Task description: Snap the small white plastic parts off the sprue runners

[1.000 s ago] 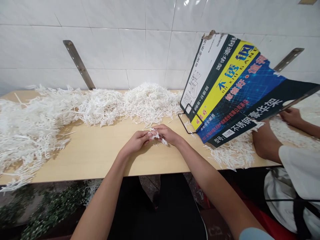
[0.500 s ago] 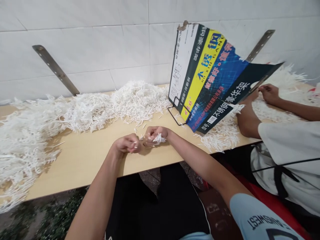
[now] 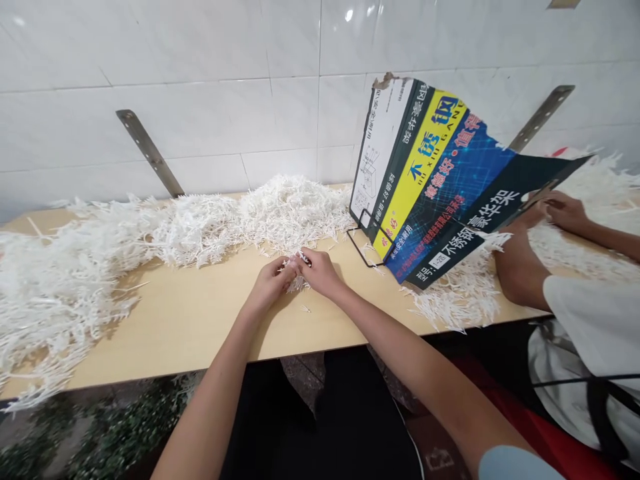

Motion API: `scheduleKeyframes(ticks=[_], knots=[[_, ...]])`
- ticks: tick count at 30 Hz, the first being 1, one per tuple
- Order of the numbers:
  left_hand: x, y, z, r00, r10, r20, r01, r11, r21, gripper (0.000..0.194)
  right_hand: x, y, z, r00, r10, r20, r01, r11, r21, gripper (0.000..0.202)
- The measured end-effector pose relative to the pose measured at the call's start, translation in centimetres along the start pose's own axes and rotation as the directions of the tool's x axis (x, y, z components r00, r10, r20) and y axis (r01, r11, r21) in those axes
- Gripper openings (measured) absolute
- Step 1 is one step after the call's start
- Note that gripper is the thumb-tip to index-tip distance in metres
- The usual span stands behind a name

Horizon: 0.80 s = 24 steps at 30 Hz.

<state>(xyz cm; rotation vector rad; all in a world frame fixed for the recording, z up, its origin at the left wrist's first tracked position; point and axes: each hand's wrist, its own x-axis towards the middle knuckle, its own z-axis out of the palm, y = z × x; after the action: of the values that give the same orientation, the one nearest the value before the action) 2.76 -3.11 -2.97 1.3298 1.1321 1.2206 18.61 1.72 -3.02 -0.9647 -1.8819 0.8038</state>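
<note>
My left hand [image 3: 276, 279] and my right hand [image 3: 316, 269] meet over the wooden tabletop [image 3: 190, 317], fingertips touching. Both have bent, closed fingers around small white plastic pieces, some of which show between and below the fingers. A couple of loose white pieces [image 3: 306, 309] lie on the tabletop just below the hands. Behind them a heap of thin white branching pieces [image 3: 295, 207] rests against the tiled wall, and it continues into a wide pile [image 3: 50, 273] at the left.
A printed cardboard sheet [image 3: 435, 180] stands upright in a black wire holder [image 3: 367, 250] to the right. More white pieces [image 3: 455, 300] lie at its foot. Beyond it are another person's hands [image 3: 563, 210]. Metal brackets [image 3: 150, 153] are on the wall.
My hands have come together from slightly apart, and the bunch of white pieces seen at my right hand is now mostly hidden. The camera view has shifted, moving the scene rightward and down.
</note>
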Motion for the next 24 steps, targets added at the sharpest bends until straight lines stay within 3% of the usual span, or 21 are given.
scheduleKeyframes(ticks=[2,5,10,13,19,24], knots=[[-0.3,-0.1,-0.1,0.999,0.050,-0.001,-0.049,0.980,0.192,0.040,-0.2,0.0,-0.2,1.000,-0.005,0.027,0.006,0.999,-0.040,0.037],[-0.5,0.0,-0.3,0.995,0.101,-0.012,-0.090,0.932,0.351,0.044,-0.1,0.2,-0.6,0.994,0.008,0.111,-0.007,1.000,-0.010,0.037],[-0.7,0.4,0.0,0.994,0.110,0.022,-0.109,0.901,0.419,0.045,0.4,0.9,-1.1,0.953,-0.003,0.302,-0.072,0.968,0.239,0.040],[-0.9,0.6,0.1,0.998,0.063,0.022,-0.066,0.925,0.373,0.049,0.4,0.8,-1.1,0.968,-0.018,0.252,-0.041,0.973,0.227,0.041],[-0.7,0.9,-0.1,0.997,0.057,0.051,-0.072,0.918,0.391,0.054,-0.1,0.1,-0.8,0.989,-0.032,0.143,0.027,0.999,0.036,0.033],[-0.4,0.8,-0.2,0.985,0.091,0.145,-0.138,0.925,0.355,0.049,0.1,0.7,-0.5,0.989,0.016,0.144,-0.046,0.976,0.214,0.037]])
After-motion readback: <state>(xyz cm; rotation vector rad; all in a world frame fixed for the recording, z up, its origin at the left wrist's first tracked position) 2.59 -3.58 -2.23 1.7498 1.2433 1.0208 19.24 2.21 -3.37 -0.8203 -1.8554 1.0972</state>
